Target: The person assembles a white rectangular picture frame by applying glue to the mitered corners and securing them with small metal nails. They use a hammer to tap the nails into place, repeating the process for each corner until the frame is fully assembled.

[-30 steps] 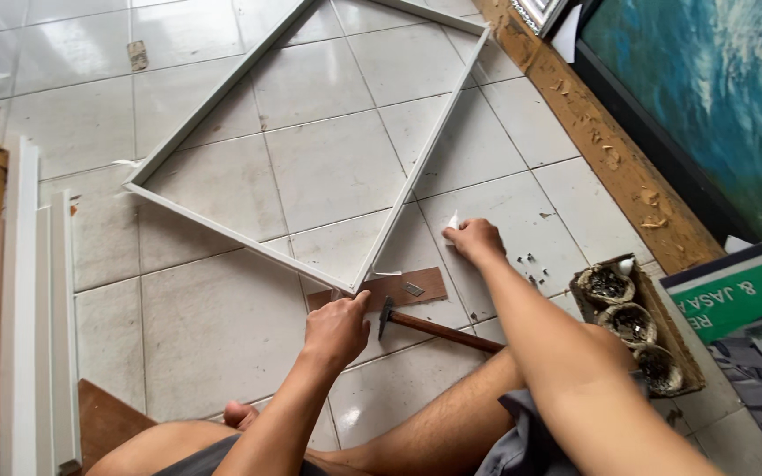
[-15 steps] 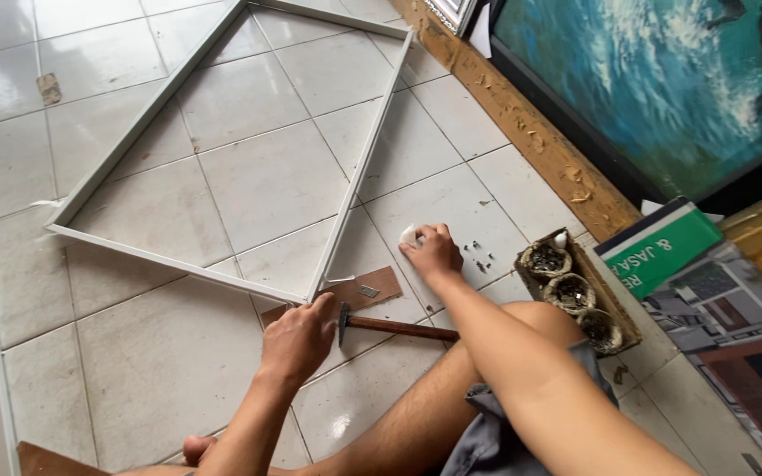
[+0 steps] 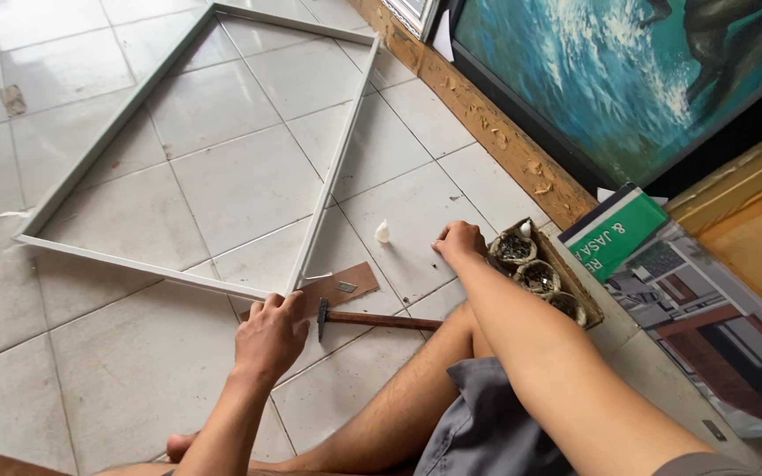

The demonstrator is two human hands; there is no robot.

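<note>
A white rectangular frame lies flat on the tiled floor. Its near corner rests on a small brown board that carries a little metal plate. My left hand presses down on that corner of the frame. A hammer with a brown handle lies on the tiles just right of this hand. My right hand is closed on the floor beside a wooden tray of round tins holding small metal parts. I cannot tell whether it holds anything. A small white blob sits on the tile left of it.
A long wooden strip runs along the wall. A framed blue sea painting leans behind it. A printed poster with a green corner lies at the right. My bare legs and grey shorts fill the bottom.
My right hand has moved right, away from the white blob and up to the tray of tins. The left hand stays on the frame corner. The view has shifted right.
</note>
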